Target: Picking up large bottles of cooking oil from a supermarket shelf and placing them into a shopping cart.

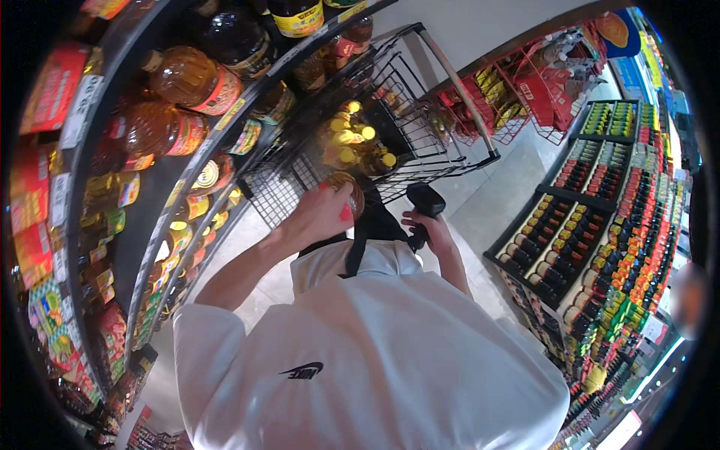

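My left hand [329, 203] grips an amber plastic bottle [344, 183], with a patch of red showing below the fingers. That bottle is just short of the wire shopping cart [281, 197]. Inside the cart stands a cluster of yellow-capped bottles [343, 138], apparently of cooking oil. In my right hand [432, 228] is a black handheld device [426, 199] with a rounded head; its exact kind is unclear. A dark strap [355, 247] hangs in front of my white shirt [360, 349].
Close on my left rises a shelf [197, 157] with large oil bottles [194, 79]. Red wire baskets [512, 101] of packets stand beyond the cart handle [458, 84]. To the right is a black display rack [568, 208] of bottles and jars. Pale tiles [475, 208] form the floor.
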Demonstrator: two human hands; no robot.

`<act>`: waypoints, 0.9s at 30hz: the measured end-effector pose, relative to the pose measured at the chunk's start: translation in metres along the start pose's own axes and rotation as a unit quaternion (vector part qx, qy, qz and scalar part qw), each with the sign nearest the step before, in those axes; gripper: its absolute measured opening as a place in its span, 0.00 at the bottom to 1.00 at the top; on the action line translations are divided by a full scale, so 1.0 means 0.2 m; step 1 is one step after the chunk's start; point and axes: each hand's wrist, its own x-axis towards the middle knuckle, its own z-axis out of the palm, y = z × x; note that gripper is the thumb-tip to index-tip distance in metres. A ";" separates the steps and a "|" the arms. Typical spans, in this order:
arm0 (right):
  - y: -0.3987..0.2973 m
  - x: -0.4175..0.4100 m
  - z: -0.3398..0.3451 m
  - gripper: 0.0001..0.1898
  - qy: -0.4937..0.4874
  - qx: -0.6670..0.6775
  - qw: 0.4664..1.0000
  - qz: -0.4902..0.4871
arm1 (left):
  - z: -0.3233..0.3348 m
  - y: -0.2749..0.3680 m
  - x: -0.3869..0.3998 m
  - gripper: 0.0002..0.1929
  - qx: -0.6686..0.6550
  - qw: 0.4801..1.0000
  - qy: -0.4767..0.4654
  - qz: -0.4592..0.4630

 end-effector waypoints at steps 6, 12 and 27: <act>-0.05 0.04 0.40 0.19 -0.371 0.161 0.914 0.014 | -0.93 0.46 -0.65 0.16 -0.085 0.985 0.140 0.062; 0.05 -0.02 0.99 0.14 -0.537 0.386 0.750 -0.029 | -1.14 0.60 -0.87 0.16 0.012 0.969 0.224 0.106; -0.14 -0.68 1.39 0.20 -0.443 0.190 0.866 -0.135 | -0.38 -0.18 -0.94 0.66 -0.528 0.650 0.477 0.265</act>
